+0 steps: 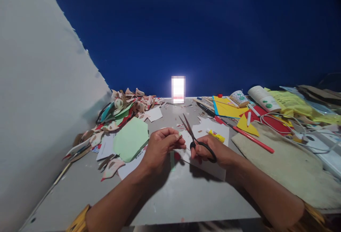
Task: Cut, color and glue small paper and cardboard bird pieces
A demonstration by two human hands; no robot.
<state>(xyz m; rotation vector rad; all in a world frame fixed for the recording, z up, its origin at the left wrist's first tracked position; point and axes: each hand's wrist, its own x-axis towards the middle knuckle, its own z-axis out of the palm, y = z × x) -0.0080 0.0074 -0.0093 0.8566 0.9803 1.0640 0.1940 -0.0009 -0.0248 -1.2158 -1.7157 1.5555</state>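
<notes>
My left hand (164,142) is closed in a pinch, with a small pale green scrap of paper (180,134) showing at the fingertips. Close by on the right, my right hand (206,150) grips black-handled scissors (190,131). Their blades are parted and point up and away from me, apart from the scrap. Beneath the hands lie a white sheet of paper (213,170) with a jagged cut edge and a light green paper strip (172,161). A yellow glue stick (216,135) rests on the sheet just beyond my right hand.
On the left, light green paper (131,138) lies beside a heap of cut paper shapes (133,104). Paper cups (263,98), yellow paper (229,107), a red pen (253,139), a white cable (282,118) and a beige cloth (282,161) crowd the right. A bright screen (178,88) stands at the back.
</notes>
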